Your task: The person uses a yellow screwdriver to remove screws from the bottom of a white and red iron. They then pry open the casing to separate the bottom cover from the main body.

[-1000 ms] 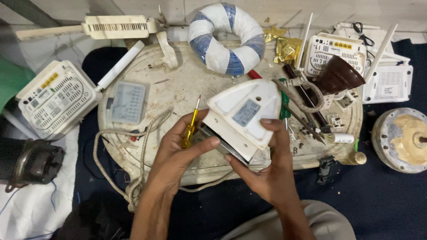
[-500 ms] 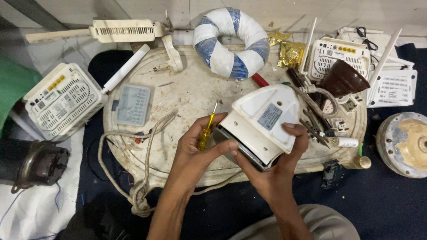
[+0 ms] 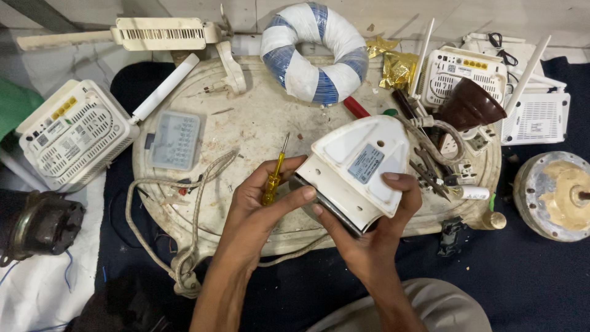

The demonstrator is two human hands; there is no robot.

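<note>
A blue-and-white wrapped ring point(image 3: 314, 50), white routers point(image 3: 72, 134) and a motor point(image 3: 38, 222) surround the round board point(image 3: 258, 123).

The iron housing point(image 3: 359, 166) is white with a grey label, the screwdriver point(image 3: 274, 175) has a translucent yellow handle, the ring point(image 3: 314, 52) is banded white and blue, the routers point(image 3: 74, 134) are white, and the funnel-shaped piece point(image 3: 470, 107) looks dark brown.

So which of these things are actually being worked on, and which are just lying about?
In hand:
- white appliance casing, held by both hands: left hand, right hand
- yellow screwdriver, in the left hand

Lying about:
- blue-and-white ring
- white routers
- grey keypad
- brown funnel
- frayed cord
</note>
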